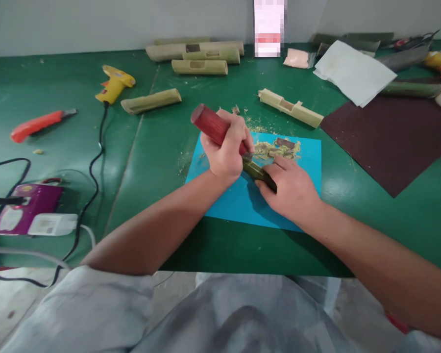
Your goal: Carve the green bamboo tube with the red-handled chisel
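Note:
My left hand (226, 147) is wrapped round the thick red wooden handle of a chisel (211, 123), which leans up to the left. Its metal end, mostly hidden by my fingers, meets a green bamboo piece (255, 170). My right hand (292, 186) grips the other end of that bamboo piece, low over a blue sheet (228, 208). Pale shavings and brown chips (270, 148) lie on the sheet just beyond my hands, with more scattered on the table behind.
Cut bamboo tubes (202, 67) lie at the back. A notched one (292, 109) and a brown sheet (393, 142) are to the right, near white paper (353, 71). Leftward are a yellow glue gun (113, 84), a red utility knife (40, 125) and a purple power strip (33, 206) with cables.

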The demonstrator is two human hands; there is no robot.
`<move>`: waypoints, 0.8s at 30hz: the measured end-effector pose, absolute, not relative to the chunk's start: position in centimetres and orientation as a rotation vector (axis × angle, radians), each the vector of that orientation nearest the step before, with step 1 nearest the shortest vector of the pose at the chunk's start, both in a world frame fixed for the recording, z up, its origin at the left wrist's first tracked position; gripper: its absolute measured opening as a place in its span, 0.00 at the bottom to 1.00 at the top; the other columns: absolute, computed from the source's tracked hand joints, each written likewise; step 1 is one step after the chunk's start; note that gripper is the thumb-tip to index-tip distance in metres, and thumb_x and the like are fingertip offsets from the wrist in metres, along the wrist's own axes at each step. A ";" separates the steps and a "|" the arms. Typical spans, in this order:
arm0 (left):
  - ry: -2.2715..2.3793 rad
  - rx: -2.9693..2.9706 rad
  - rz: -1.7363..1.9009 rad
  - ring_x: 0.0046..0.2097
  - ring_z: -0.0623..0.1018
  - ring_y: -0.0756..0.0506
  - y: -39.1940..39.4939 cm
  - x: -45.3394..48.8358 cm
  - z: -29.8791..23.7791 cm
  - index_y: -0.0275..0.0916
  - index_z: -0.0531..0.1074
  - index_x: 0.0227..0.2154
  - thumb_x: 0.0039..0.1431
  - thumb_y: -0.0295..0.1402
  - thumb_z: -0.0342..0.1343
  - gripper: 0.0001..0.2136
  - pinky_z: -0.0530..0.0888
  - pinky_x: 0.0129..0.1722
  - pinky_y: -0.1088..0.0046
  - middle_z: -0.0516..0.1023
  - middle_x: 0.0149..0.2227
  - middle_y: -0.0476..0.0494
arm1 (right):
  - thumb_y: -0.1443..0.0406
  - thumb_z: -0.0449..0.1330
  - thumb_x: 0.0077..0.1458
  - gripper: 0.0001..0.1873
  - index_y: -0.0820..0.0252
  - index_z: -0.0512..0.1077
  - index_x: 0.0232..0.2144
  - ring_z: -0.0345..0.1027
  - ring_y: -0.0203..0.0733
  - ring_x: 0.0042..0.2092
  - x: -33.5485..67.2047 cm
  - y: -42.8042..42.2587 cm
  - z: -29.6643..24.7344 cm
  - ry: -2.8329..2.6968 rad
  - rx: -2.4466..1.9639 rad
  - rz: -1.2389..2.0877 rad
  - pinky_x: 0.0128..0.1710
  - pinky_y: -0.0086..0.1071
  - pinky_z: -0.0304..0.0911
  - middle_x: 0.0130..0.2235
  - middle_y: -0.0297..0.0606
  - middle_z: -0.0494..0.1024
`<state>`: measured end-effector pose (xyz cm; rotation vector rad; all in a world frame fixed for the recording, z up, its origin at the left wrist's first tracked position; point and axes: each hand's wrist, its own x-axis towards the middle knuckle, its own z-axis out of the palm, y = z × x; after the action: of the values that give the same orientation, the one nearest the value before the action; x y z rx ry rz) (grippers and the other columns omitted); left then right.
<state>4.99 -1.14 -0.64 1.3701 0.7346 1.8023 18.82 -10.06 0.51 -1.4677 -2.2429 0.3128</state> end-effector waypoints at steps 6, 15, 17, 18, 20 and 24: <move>0.653 1.450 1.803 0.20 0.68 0.55 -1.4 4.6 -0.4 0.40 0.66 0.22 0.62 0.47 0.66 0.22 0.61 0.23 0.70 0.69 0.20 0.52 | 0.62 0.60 0.62 0.08 0.59 0.75 0.34 0.70 0.50 0.42 18.9 -10.1 0.4 -2.224 -1.467 0.322 0.42 0.43 0.66 0.37 0.44 0.75; 0.666 1.680 1.787 0.23 0.68 0.52 -0.6 4.4 -0.3 0.40 0.69 0.18 0.62 0.41 0.67 0.21 0.63 0.24 0.67 0.68 0.20 0.51 | 0.62 0.61 0.62 0.07 0.60 0.74 0.35 0.70 0.53 0.44 19.0 -9.8 0.2 -2.278 -1.467 0.235 0.44 0.46 0.66 0.40 0.47 0.76; 0.721 1.699 1.688 0.24 0.69 0.51 -0.6 4.3 0.1 0.41 0.70 0.17 0.59 0.44 0.69 0.21 0.64 0.26 0.66 0.69 0.20 0.50 | 0.62 0.59 0.63 0.08 0.60 0.74 0.33 0.69 0.53 0.44 19.0 -9.6 0.1 -2.269 -1.485 0.234 0.44 0.46 0.66 0.39 0.47 0.76; 0.731 1.688 1.668 0.24 0.69 0.50 -0.6 4.2 0.2 0.41 0.70 0.17 0.57 0.46 0.70 0.21 0.65 0.26 0.65 0.70 0.20 0.50 | 0.62 0.59 0.63 0.08 0.60 0.74 0.33 0.69 0.53 0.44 19.1 -9.5 0.1 -2.264 -1.488 0.234 0.44 0.46 0.66 0.39 0.46 0.76; 0.763 1.630 1.684 0.23 0.68 0.50 -0.6 4.3 0.2 0.41 0.70 0.17 0.57 0.46 0.70 0.21 0.65 0.27 0.65 0.69 0.20 0.50 | 0.63 0.60 0.62 0.06 0.60 0.74 0.34 0.69 0.53 0.45 19.0 -9.5 0.2 -2.268 -1.478 0.237 0.45 0.45 0.66 0.39 0.46 0.76; 0.770 1.599 1.766 0.23 0.67 0.51 -0.7 4.7 -0.1 0.41 0.68 0.16 0.60 0.43 0.68 0.22 0.64 0.26 0.66 0.68 0.19 0.51 | 0.63 0.61 0.62 0.05 0.59 0.75 0.35 0.70 0.53 0.46 18.8 -9.7 0.5 -2.309 -1.449 0.248 0.47 0.46 0.66 0.40 0.45 0.76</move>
<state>4.71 -0.67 -0.12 1.5987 0.7698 1.7657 18.76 -9.70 0.47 -1.4488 -2.3091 0.2483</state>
